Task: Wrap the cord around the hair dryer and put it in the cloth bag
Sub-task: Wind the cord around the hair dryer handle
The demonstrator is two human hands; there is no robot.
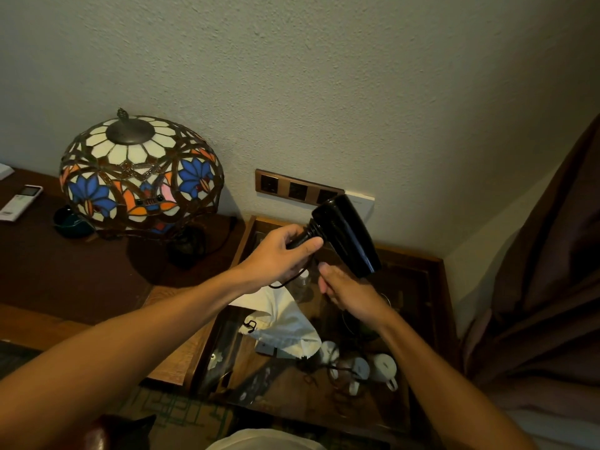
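A black hair dryer (345,233) is held in the air above a glass-topped side table (418,287). My left hand (281,254) grips its handle end, thumb on top. Just below the barrel, my right hand (349,295) is closed; the black cord (285,282) loops down under my left wrist and runs toward it, but what it holds is hidden by the fingers. The white cloth bag (282,319) lies crumpled on the glass under my hands, with a black drawstring at its left edge.
A stained-glass lamp (139,173) stands on the dark wooden desk (65,271) to the left, with a white remote (21,203) further left. A switch and socket panel (297,188) is on the wall. White cups (383,368) sit under the glass. A brown curtain (552,271) hangs at right.
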